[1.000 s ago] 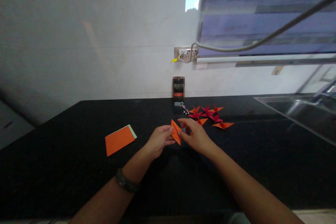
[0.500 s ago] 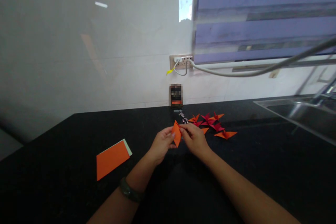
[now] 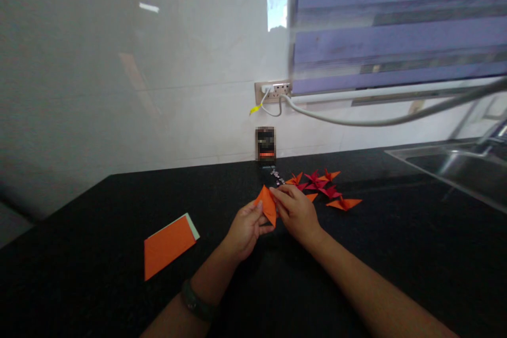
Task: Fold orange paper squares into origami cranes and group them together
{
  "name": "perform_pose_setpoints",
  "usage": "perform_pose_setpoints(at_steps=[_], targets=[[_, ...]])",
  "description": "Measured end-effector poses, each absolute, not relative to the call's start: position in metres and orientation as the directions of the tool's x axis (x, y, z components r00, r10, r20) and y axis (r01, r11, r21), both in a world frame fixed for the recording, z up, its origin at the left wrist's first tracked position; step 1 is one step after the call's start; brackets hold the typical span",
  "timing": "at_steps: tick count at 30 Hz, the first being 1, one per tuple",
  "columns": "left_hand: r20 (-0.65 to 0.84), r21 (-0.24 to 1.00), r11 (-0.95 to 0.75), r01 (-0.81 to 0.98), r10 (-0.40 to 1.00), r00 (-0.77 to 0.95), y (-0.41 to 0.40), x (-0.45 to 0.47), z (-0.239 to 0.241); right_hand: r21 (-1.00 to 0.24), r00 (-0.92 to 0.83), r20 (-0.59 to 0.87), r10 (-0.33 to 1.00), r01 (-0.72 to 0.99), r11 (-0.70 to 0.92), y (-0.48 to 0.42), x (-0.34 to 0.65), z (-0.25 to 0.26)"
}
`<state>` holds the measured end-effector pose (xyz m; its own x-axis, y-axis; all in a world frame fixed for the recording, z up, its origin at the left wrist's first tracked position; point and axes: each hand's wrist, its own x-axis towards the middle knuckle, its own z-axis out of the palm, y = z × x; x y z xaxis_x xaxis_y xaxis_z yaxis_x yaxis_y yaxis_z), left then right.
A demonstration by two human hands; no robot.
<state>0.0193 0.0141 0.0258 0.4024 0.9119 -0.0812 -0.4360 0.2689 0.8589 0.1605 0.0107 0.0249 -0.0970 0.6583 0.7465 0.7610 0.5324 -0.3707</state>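
A small folded piece of orange paper (image 3: 268, 208) is held up between both hands above the black counter. My left hand (image 3: 246, 228) grips it from the left, thumb on its front face and fingers behind. On the other side, my right hand (image 3: 296, 210) pinches its right edge near the top, fingers partly hidden from view. Just beyond my right hand lie several folded paper cranes in orange and red, among them an orange crane (image 3: 344, 203) and a red crane (image 3: 330, 191). To the left of my left hand rests a stack of orange paper (image 3: 169, 247) with a pale green sheet under it.
A dark upright box with a blurred front (image 3: 265, 143) stands against the wall, a beaded strap (image 3: 276, 174) before it. A socket (image 3: 273, 92) with a plugged cable is above. At the right is a sink (image 3: 455, 161). The black counter (image 3: 99, 211) ends at the left.
The folded orange paper has been turned a little and shows a wider face. My right hand's fingers have shifted up along its edge. The view has moved slightly.
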Motion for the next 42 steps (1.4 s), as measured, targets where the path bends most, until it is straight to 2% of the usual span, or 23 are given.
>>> perform_pose_setpoints(at_steps=[4,13,33,42], targets=[[-0.107,0.844,0.276,-0.461,0.927,0.36,0.0111,0.0232,0.0269,-0.181,-0.159,0.797,0.583,0.858,0.48,0.0084,0.1608,0.025],[-0.13,0.827,0.285,-0.484,0.935,0.329,0.0083,0.0256,0.0314,0.006,-0.279,0.783,0.555,0.897,0.442,0.0065,0.1616,0.0299],[-0.086,0.855,0.233,-0.464,0.945,0.316,0.0067,0.0281,0.0293,0.059,-0.313,0.774,0.55,0.901,0.431,0.0059,0.1591,0.0312],[-0.051,0.904,0.17,-0.394,0.955,0.293,0.0063,0.0294,0.0255,-0.02,-0.274,0.783,0.558,0.886,0.463,0.0048,0.1568,0.0299]])
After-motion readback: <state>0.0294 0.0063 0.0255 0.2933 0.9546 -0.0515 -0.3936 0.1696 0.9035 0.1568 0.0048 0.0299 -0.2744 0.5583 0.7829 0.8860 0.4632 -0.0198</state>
